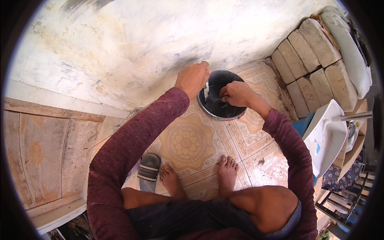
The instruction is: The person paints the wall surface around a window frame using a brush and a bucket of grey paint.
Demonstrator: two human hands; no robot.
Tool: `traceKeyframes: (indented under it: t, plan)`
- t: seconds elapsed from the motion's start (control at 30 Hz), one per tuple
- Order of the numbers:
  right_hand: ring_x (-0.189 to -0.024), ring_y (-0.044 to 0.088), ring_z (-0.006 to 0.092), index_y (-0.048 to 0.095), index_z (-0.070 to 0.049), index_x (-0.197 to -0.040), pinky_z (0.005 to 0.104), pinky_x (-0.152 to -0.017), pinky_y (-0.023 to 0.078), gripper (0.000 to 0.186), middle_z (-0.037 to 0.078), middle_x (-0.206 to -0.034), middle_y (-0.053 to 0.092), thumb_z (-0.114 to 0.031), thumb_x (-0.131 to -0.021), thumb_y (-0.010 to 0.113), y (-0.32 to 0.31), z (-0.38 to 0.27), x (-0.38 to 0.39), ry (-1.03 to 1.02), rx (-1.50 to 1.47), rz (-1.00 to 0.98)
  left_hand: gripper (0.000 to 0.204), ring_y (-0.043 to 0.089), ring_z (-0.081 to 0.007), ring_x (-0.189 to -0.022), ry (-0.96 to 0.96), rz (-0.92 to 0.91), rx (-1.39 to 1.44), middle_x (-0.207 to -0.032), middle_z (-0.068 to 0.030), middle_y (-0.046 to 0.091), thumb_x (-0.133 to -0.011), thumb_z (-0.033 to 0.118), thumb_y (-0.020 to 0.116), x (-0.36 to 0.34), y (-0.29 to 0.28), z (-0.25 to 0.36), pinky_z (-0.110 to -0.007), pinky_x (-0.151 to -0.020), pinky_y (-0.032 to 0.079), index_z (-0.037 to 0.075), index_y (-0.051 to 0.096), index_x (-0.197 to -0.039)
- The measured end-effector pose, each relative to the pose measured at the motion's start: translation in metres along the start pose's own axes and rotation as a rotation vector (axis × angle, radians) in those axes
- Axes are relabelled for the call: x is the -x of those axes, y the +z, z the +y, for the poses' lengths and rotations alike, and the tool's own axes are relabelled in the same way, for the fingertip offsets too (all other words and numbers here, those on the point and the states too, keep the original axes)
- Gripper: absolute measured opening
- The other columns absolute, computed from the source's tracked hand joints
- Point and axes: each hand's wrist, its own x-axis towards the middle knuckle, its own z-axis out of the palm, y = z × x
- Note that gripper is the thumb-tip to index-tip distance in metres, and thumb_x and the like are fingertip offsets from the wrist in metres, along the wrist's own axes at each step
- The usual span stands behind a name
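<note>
A round black bucket [221,77] stands on the tiled floor close to the wall, with something dark inside that may be liquid. My left hand [193,80] is closed at its left rim, fingers bent. A narrow whitish strip [206,91] hangs just below those fingers, against the inside of the bucket; its kind is not clear. Over the right part of the opening, my right hand [237,94] has its fingertips pressed together and pointing down into the bucket. What they hold, if anything, is hidden.
Pale blocks [304,50] are stacked in the far right corner. A white dustpan [326,136] stands at the right, beside a cardboard box [352,150]. One dark sandal [149,170] lies beside my bare feet. The stained wall [120,52] rises behind the bucket; a wooden door [44,156] is at left.
</note>
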Motion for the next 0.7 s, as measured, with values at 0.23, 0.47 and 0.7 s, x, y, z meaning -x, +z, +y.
traceKeyframes:
  t: [0.23, 0.47, 0.7]
  plan:
    - [-0.085, 0.071, 0.0312, 0.078, -0.012, -0.099, 0.0410, -0.078, 0.055, 0.020, 0.012, -0.087, 0.075, -0.020, -0.084, 0.068, -0.035, -0.003, 0.021, 0.035, -0.106, 0.092, 0.023, 0.068, -0.0394, -0.080, -0.012, 0.004, -0.051, -0.084, -0.0184, 0.069, -0.097, 0.023, 0.060, 0.006, -0.007, 0.005, -0.050, -0.069, 0.053, 0.001, 0.055, -0.103]
    - [-0.083, 0.070, 0.0333, 0.074, -0.007, -0.100, 0.0414, -0.072, 0.055, 0.020, 0.013, -0.089, 0.073, -0.022, -0.088, 0.067, -0.081, -0.036, 0.062, 0.099, -0.214, 0.331, 0.048, 0.067, -0.0400, -0.094, -0.133, -0.072, -0.047, -0.100, -0.0228, 0.069, -0.098, 0.031, 0.060, 0.015, -0.014, -0.001, -0.050, -0.079, 0.051, 0.001, 0.051, -0.135]
    - [-0.080, 0.069, 0.0315, 0.073, -0.010, -0.099, 0.0416, -0.070, 0.054, 0.015, 0.010, -0.092, 0.071, -0.019, -0.088, 0.070, -0.022, -0.022, 0.075, -0.036, -0.124, 0.437, 0.061, 0.067, -0.0435, -0.095, -0.262, -0.134, 0.215, -0.111, -0.0286, 0.065, -0.094, 0.045, 0.061, 0.039, 0.017, -0.028, -0.051, -0.080, 0.053, -0.005, 0.048, -0.127]
